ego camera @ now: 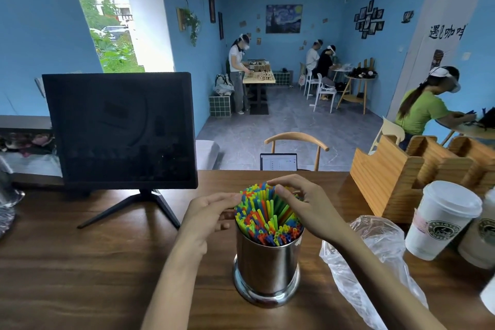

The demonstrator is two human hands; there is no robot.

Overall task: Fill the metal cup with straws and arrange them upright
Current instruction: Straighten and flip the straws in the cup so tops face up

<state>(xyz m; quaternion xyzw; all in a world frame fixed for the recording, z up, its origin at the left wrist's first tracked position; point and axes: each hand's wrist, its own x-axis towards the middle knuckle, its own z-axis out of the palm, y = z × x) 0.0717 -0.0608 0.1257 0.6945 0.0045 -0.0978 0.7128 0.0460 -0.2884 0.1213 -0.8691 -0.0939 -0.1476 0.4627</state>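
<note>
Metal cup (267, 268) stands upright on the wooden table (80, 262), dead centre near the front edge, packed with coloured straws (263, 218) — green, yellow, blue, orange, red. The bundle fans out above the rim and leans slightly toward 11 o'clock.

Left hand (206, 218) sits at 9 o'clock of the straws, fingers loosely curled, fingertips (233, 199) touching the bundle's left side; not clamped around anything. Right hand (308, 209) arches over from 2 o'clock, fingers spread and bent, tips resting on the straw tops, thumb against the right side. Both hands cup the bundle rather than grip it.

Clear plastic bag (375, 257) lies crumpled at 3 o'clock of the cup, under the right forearm. White lidded paper cup (442, 220) beyond it, at 2 o'clock. Wooden organiser (401, 169) at 1 o'clock. Dark monitor (120, 128) on its stand at 10 o'clock.
</note>
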